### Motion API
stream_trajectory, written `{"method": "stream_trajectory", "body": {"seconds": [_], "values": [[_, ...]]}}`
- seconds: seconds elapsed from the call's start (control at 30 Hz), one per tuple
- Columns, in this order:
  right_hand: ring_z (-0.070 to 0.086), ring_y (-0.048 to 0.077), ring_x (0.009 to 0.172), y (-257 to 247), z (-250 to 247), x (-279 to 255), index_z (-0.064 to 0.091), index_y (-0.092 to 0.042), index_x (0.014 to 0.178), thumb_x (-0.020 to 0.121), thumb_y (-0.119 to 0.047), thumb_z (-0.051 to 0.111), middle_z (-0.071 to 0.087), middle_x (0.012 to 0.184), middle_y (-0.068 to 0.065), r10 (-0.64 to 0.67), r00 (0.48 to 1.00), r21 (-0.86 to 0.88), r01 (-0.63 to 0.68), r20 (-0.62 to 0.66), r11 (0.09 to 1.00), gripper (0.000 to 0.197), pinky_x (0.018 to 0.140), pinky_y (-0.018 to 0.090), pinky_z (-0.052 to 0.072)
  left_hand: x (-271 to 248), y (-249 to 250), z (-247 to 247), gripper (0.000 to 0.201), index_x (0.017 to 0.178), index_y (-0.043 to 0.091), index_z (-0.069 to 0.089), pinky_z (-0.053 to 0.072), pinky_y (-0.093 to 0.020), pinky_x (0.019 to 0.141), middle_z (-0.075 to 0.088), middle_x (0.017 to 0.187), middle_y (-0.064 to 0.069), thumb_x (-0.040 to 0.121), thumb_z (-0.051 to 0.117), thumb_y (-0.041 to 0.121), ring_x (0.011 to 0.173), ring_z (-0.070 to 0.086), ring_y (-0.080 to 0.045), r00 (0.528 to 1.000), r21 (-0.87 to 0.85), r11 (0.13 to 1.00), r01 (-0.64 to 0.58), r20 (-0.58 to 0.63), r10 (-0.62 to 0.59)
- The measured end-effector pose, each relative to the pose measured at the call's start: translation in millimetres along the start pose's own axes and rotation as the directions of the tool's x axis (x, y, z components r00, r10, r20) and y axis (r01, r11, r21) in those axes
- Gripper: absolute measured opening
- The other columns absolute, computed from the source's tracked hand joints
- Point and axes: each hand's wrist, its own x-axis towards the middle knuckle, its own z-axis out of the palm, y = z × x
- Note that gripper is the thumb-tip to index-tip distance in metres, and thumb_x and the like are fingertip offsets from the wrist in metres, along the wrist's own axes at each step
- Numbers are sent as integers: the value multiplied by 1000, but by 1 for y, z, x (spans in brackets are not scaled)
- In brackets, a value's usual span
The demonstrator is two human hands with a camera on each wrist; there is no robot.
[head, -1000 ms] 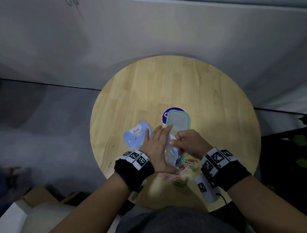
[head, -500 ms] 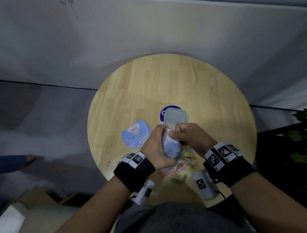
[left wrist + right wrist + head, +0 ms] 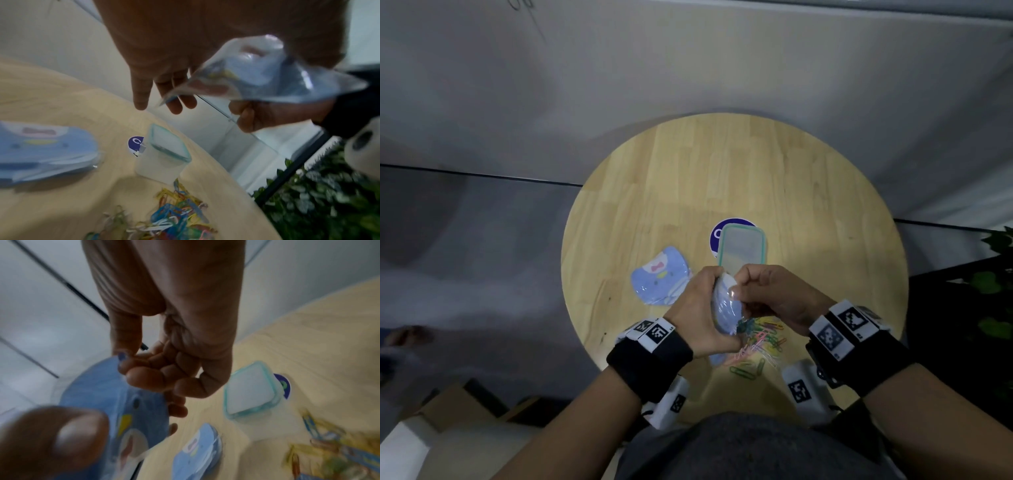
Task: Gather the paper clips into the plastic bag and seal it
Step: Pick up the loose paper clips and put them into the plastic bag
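Note:
A small blue plastic bag (image 3: 726,310) with a cartoon face is held up above the table between both hands. My left hand (image 3: 700,308) grips its left side, fingers curled over the top edge. My right hand (image 3: 763,294) pinches the bag's upper edge between thumb and curled fingers. The bag (image 3: 263,71) shows crumpled in the left wrist view, and the same bag (image 3: 115,402) fills the lower left of the right wrist view. A heap of coloured paper clips (image 3: 760,342) lies on the table under the hands; the clips (image 3: 174,216) are loose.
A stack of the same blue bags (image 3: 661,275) lies left of the hands. A clear container with a green-rimmed lid (image 3: 743,248) stands behind them on a purple sticker (image 3: 717,233). The round wooden table (image 3: 808,205) ends near my body. Green plants (image 3: 993,284) stand at right.
Both hands have lifted the bag off the table. The left hand went from lying flat on it to gripping it; the right hand keeps its pinch on the top edge.

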Motion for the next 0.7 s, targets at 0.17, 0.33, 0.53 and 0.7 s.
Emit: {"method": "stream_trajectory", "body": {"seconds": [0.17, 0.33, 0.53, 0.7], "values": [[48, 16, 44, -4, 8, -1, 49, -13, 65, 68, 9, 64, 50, 51, 3, -177, 949, -341, 81, -260, 937, 27, 51, 27, 43, -5, -5, 3, 80, 116, 21, 35, 50, -34, 68, 50, 102, 2, 48, 77, 33, 87, 54, -12, 1000, 36, 999, 5, -20, -4], [44, 7, 49, 3, 15, -2, 57, -22, 64, 71, 6, 51, 47, 51, -7, -391, 890, -703, 121, -236, 701, 30, 54, 25, 36, -4, -1, -2, 71, 111, 21, 38, 44, -30, 63, 48, 99, 0, 47, 69, 31, 82, 48, -16, 995, 78, 997, -1, -96, 8], [62, 16, 81, 2, 17, 2, 75, -16, 89, 84, -2, 49, 74, 89, -2, -3, 996, -629, -51, -85, 776, 30, 76, 26, 47, -2, 10, 0, 62, 105, 15, 48, 43, -34, 70, 48, 95, -1, 51, 59, 43, 83, 44, -19, 992, 348, 934, -80, -60, 107], [65, 18, 78, 10, 13, -3, 66, 0, 99, 85, 4, 54, 70, 88, 15, 140, 989, -21, -139, 40, 990, 19, 69, 32, 53, 3, 20, 7, 73, 113, 14, 46, 45, -35, 75, 51, 104, -3, 53, 61, 53, 89, 50, -22, 989, 363, 925, -109, -55, 138]]}}
